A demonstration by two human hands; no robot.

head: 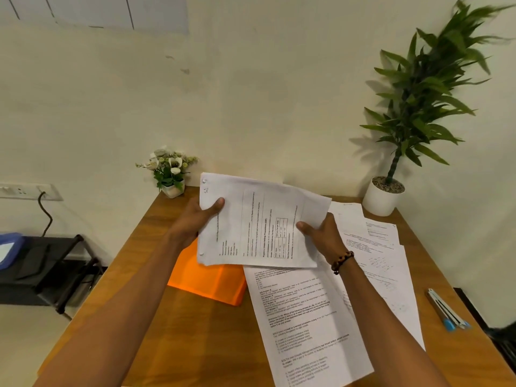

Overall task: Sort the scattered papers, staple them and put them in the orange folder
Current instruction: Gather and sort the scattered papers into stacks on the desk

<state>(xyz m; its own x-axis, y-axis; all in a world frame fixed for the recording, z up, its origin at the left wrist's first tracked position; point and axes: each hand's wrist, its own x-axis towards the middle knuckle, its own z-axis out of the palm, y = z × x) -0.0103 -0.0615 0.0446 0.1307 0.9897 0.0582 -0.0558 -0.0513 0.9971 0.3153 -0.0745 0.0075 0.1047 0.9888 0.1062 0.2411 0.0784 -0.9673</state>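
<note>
A small sheaf of printed papers [259, 222] is held up above the far middle of the tabletop [223, 331], turned sideways so the text runs crosswise. The left hand [195, 219] grips its left edge, thumb on top and fingers curled beneath; the right hand [321, 233] pinches the right edge the same way, a beaded bracelet [342, 262] on that wrist. How many sheets are in the sheaf cannot be told.

Below it lies the orange folder [206, 277], partly hidden by the held sheets. To its right, loose sheets [307, 317] lie overlapping on the tabletop, reaching toward the right edge. Near that edge rests what looks like a stapler [446, 311] with a blue end, well apart from the hands.

The step in hand appears to be sorting: gathering and checking pages. The loose sheets still need collecting, so the next move likely calls for freeing one hand to pick up another page and squaring the edges before stapling.

A small flower pot [170, 174] and a tall potted plant [391, 188] stand at the far side.
</note>
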